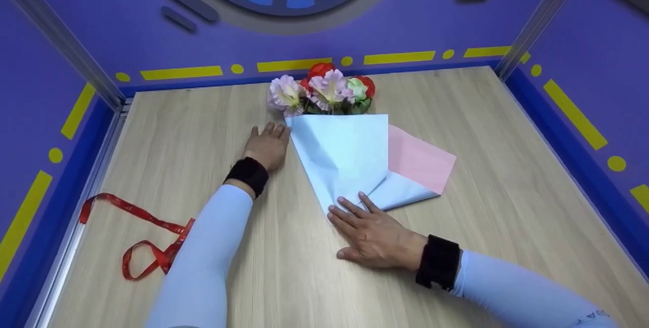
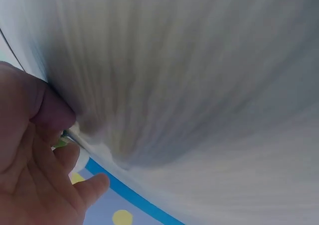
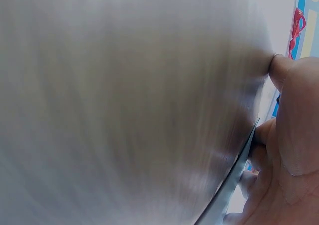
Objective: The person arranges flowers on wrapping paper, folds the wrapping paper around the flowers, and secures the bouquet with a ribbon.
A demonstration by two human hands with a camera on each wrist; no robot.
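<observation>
A bouquet of artificial flowers [image 1: 329, 89], pink, red and pale green, lies at the back of the table with its blooms facing the wall. Light blue wrapping paper [image 1: 350, 145] covers its stems, folded to a point toward the front. From under its right side sticks a pink sheet [image 1: 418, 158]. My left hand [image 1: 267, 146] lies by the paper's upper left edge, fingers extended toward the back. With fingers spread, my right hand [image 1: 377, 237] presses on the paper's lower tip, its thumb over the wood. In the right wrist view a paper edge [image 3: 232, 180] runs beneath the fingers.
A red ribbon [image 1: 147, 216] lies in loops on the left of the table, partly behind my left forearm. Purple panels [image 1: 152, 44] with yellow marks rise at the back and both sides of the wooden table [image 1: 507, 226].
</observation>
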